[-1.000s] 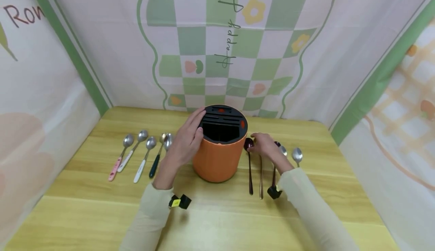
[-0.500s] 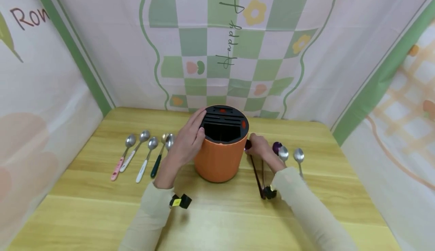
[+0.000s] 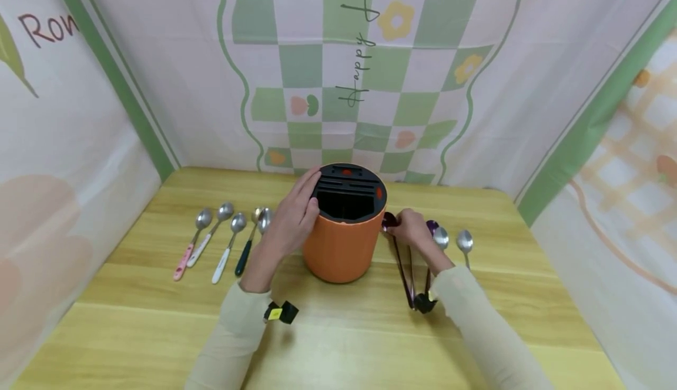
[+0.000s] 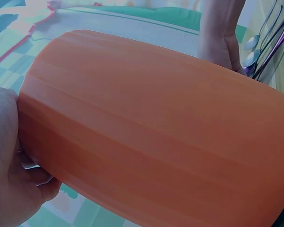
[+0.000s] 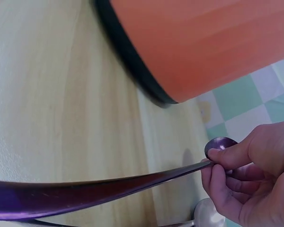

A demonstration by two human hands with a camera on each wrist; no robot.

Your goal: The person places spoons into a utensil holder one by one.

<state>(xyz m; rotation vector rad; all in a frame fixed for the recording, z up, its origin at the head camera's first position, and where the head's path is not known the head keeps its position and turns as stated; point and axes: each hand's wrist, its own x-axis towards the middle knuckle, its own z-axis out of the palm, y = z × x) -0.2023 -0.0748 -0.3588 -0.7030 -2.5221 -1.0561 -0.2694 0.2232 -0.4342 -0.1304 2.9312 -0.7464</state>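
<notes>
An orange cylindrical utensil holder [image 3: 338, 255] with a black slotted top stands mid-table. My left hand [image 3: 290, 219] rests against its left side, straight fingers along the rim and thumb at the near edge. In the left wrist view the holder's orange wall [image 4: 151, 118] fills most of the picture. To the holder's right, my right hand [image 3: 414, 227] pinches a dark purple spoon [image 5: 109, 190] just below its bowl, between thumb and fingers. The spoon's long handle slants toward the front, its end near the tabletop. Another thin handle [image 3: 411, 269] lies beside it, its bowl hidden by the hand.
Left of the holder lie several spoons, among them a pink-handled one [image 3: 183, 262], a white-handled one [image 3: 221, 266] and a dark-green-handled one [image 3: 243, 258]. At right are another purple spoon [image 3: 432, 226] and silver spoons [image 3: 464, 241]. A printed cloth [image 3: 349, 67] hangs behind the table.
My right hand has taken hold of the dark purple spoon. The handle's lower end has swung right, toward the neighbouring handle. My left hand stays on the holder.
</notes>
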